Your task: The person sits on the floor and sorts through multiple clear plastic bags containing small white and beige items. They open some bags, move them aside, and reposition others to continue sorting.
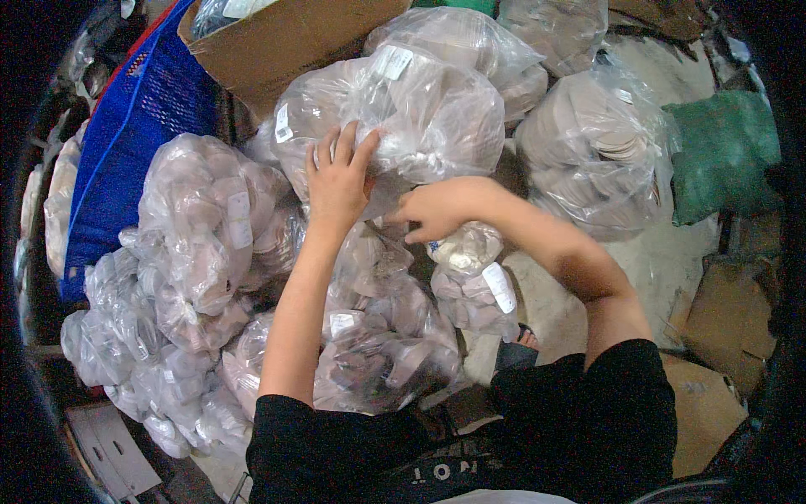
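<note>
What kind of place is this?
Likely a storeroom or packing area: many filled clear plastic bags heaped up, a brown cardboard box beyond, and a green sack at right.

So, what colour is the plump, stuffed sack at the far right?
The plump, stuffed sack is green, as the head view shows.

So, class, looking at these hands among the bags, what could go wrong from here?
The clear bag under the left hand looks thin; it might tear if pulled. The heaped bags at left could slide if bumped. Toes show beside the bags, so something dropped might land on them.
</note>
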A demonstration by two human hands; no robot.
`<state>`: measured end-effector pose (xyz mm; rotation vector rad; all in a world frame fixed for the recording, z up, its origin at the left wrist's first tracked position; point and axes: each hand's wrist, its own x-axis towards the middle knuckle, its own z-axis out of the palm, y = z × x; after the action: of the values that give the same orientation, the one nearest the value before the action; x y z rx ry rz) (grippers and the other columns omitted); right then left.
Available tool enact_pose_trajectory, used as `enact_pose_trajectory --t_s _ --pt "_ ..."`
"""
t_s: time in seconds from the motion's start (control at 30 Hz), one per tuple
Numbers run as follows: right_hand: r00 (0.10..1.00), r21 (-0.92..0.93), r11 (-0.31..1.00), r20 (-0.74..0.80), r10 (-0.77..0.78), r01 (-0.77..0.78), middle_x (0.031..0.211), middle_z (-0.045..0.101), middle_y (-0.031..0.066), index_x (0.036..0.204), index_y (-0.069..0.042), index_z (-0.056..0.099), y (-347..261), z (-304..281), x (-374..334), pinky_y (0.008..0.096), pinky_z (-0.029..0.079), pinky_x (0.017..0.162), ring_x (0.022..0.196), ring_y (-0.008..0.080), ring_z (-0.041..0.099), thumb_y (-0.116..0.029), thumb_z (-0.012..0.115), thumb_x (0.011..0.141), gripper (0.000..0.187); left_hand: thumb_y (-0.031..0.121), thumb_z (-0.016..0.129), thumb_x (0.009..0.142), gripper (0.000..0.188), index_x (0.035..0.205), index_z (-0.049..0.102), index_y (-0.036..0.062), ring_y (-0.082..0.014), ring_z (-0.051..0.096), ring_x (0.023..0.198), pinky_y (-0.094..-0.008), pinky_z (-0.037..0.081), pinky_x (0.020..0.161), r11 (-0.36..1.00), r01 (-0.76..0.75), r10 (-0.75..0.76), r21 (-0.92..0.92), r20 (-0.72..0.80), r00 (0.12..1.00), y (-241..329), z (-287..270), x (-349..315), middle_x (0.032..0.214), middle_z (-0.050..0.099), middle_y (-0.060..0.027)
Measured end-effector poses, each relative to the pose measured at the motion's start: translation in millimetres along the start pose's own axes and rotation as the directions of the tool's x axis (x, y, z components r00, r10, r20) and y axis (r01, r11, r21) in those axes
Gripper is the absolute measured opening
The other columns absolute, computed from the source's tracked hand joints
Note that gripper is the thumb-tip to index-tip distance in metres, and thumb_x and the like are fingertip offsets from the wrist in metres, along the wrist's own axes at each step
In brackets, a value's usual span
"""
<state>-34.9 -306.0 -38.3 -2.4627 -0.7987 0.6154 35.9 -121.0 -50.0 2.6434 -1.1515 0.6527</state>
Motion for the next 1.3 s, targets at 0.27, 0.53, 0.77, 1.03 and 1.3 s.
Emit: enact_pose_trajectory --t_s 0.27,0.53,0.77,1.03,1.3 --pt "0.372 -0.077 0.892 -0.922 0.107 -0.446 0.130 0.060 0.0229 0.143 -0.005 0.049 77 -44 -63 0.0401 0.043 0.106 0.121 0.0369 0.058 -0.053 0.075 0.082 0.082 0.009 0.063 0.080 0.057 0.132 0.057 0.0300 -0.0349 0.043 0.128 -0.0600 0.037 0.105 0.975 -0.221 0.217 -0.016 -0.122 0.968 2 37 -16 0.139 0.050 -0.0088" --pt "0.718 0.447 0.892 -0.596 0.358 -0.074 0.150 0.042 0.0266 0.153 0.007 0.024 129 12 -58 0.0371 0.032 0.116 0.140 0.0346 0.042 -0.052 0.079 0.079 0.110 0.011 0.064 0.076 0.058 0.129 0.058 0.0352 -0.0304 0.043 0.128 -0.0618 0.036 0.107 0.932 -0.357 0.360 0.058 -0.064 0.931 -4 50 -41 0.138 0.050 -0.0019" --pt "0.708 0.443 0.897 -0.635 0.310 0.004 0.150 0.044 0.0220 0.154 0.001 0.027 136 21 -58 0.0367 0.031 0.116 0.140 0.0307 0.041 -0.040 0.080 0.082 0.099 0.011 0.064 0.076 0.057 0.126 0.061 0.0377 -0.0279 0.043 0.127 -0.0607 0.034 0.108 0.930 -0.365 0.364 -0.035 -0.039 0.931 -11 60 -40 0.138 0.050 0.0008" --pt "0.719 0.524 0.851 -0.604 0.343 0.035 0.159 0.035 0.0131 0.158 -0.006 0.024 139 25 -56 0.0358 0.025 0.119 0.145 0.0223 0.032 -0.023 0.079 0.084 0.093 0.015 0.064 0.076 0.057 0.127 0.062 0.0402 -0.0260 0.044 0.124 -0.0591 0.033 0.110 0.932 -0.361 0.360 -0.018 -0.033 0.932 -10 61 -42 0.137 0.048 0.0036" --pt "0.729 0.523 0.850 -0.605 0.319 0.062 0.159 0.035 0.0116 0.159 -0.007 0.021 143 28 -54 0.0352 0.023 0.119 0.146 0.0214 0.031 -0.018 0.078 0.084 0.095 0.017 0.063 0.075 0.059 0.129 0.062 0.0419 -0.0249 0.041 0.126 -0.0567 0.029 0.113 0.936 -0.351 0.351 -0.035 -0.004 0.936 -10 62 -42 0.134 0.049 0.0050"
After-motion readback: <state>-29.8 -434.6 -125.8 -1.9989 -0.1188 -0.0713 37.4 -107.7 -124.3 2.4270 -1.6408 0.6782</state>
